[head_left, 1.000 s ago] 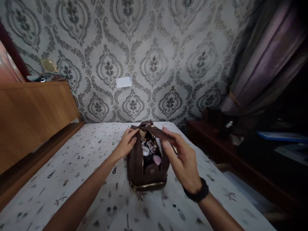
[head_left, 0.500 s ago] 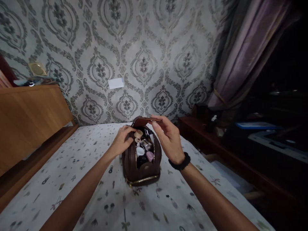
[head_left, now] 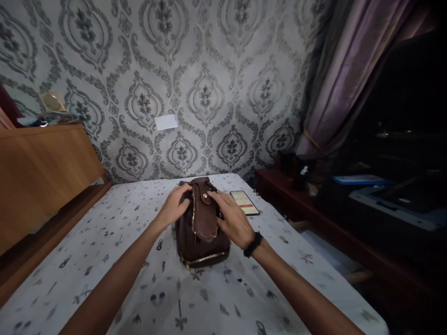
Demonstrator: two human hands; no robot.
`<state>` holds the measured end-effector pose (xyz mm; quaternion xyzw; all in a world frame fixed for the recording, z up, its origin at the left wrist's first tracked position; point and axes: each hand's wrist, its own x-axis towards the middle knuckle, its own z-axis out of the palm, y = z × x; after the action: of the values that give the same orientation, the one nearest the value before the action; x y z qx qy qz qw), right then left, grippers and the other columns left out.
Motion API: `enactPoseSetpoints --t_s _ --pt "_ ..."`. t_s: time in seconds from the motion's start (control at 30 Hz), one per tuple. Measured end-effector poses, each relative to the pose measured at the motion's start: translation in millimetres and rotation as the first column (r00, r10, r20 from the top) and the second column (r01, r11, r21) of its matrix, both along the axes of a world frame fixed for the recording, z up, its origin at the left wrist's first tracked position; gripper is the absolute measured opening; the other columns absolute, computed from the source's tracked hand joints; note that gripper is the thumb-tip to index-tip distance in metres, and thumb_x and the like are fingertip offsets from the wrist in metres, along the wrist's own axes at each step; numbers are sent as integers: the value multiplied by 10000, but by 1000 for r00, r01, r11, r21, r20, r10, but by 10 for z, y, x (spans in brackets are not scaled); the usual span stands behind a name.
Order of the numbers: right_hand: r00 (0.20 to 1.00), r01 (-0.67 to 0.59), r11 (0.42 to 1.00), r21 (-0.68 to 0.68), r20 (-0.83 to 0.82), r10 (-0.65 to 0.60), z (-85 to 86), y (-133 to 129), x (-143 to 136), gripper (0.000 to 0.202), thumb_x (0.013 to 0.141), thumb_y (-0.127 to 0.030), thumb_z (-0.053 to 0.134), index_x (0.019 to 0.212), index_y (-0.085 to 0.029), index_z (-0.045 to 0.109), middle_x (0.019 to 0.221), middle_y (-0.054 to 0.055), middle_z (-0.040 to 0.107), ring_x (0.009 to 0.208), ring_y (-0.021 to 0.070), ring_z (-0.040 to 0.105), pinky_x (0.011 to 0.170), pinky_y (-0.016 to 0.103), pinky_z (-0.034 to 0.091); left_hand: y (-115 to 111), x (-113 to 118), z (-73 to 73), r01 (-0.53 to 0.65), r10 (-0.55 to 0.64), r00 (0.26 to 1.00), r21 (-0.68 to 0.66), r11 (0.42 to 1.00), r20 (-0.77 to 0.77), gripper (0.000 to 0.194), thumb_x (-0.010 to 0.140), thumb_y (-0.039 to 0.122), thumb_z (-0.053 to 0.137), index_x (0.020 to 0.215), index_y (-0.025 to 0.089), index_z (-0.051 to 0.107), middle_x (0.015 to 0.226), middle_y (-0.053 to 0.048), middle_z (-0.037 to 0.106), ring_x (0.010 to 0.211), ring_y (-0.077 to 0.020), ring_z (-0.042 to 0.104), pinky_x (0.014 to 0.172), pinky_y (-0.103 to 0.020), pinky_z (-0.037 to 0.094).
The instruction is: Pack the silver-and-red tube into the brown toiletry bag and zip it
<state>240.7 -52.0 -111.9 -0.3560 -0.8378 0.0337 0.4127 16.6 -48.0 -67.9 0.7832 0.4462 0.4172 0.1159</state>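
Note:
A dark brown makeup bag (head_left: 206, 253) with gold zippers stands on the white patterned bedsheet. Its long brown flap (head_left: 205, 221), with a round metal snap (head_left: 205, 196), lies over the opening and hides most of what is inside. On the bag's left upper edge, my left hand (head_left: 173, 204) has its fingers hooked over the rim and its thumb against the side. My right hand (head_left: 234, 217), with a black band on the wrist, reaches over from the right. Its fingers are stretched out, the fingertips by the snap and the thumb at the flap's right edge.
A phone with a lit screen (head_left: 246, 203) lies on the sheet (head_left: 146, 279) right of the bag. A wooden headboard (head_left: 45, 172) borders the left side, a patterned wall (head_left: 195, 153) the back. A dark red ledge (head_left: 267, 179) and a purple curtain (head_left: 340, 93) are at right.
The flap, held up by my right hand before, now lies down over the makeup items. My right hand has come down and left, uncovering the phone. My left hand stays at the rim.

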Motion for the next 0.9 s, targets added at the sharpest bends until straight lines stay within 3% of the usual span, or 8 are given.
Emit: enactPoseSetpoints --t_s 0.2,0.3,0.47,0.73,0.9 --pt "1000 -10 997 80 8 9 -109 4 -26 700 855 -27 433 1517 -247 368 1351 105 610 1422 275 413 1131 516 454 9 -51 -48 32 -32 998 -12 999 46 347 733 143 465 1031 211 630 1102 -61 664 1111 -248 582 1026 -408 435" --pt "1000 25 991 130 -17 -23 -128 18 -54 638 885 -26 380 1490 -223 410 1367 130 596 1388 276 454 1126 527 453 1 -59 -52 38 -36 997 -20 999 66 346 737 150 475 1033 215 642 1105 -56 678 1126 -248 583 1042 -406 426" --pt "994 61 992 115 -96 -51 -82 47 -92 534 911 -102 434 1425 -233 493 1322 136 626 1258 294 557 1058 535 497 -36 -48 -26 59 -57 996 -35 998 73 342 755 141 469 1041 211 643 1118 -61 681 1123 -240 589 1047 -405 423" --pt "989 58 994 95 -144 -44 1 12 -96 515 905 -126 459 1400 -259 515 1271 116 649 1181 295 575 1030 520 506 -32 -17 -40 40 -40 998 4 999 39 334 760 130 482 1037 205 651 1127 -74 688 1140 -244 608 1068 -420 438" --pt "986 55 994 91 -165 -39 -11 20 -96 486 917 -145 464 1386 -253 527 1276 119 648 1206 293 564 1040 518 497 -88 7 -19 54 -44 995 -117 992 88 328 815 143 472 1114 210 589 1223 -99 664 1203 -243 609 1052 -432 451"
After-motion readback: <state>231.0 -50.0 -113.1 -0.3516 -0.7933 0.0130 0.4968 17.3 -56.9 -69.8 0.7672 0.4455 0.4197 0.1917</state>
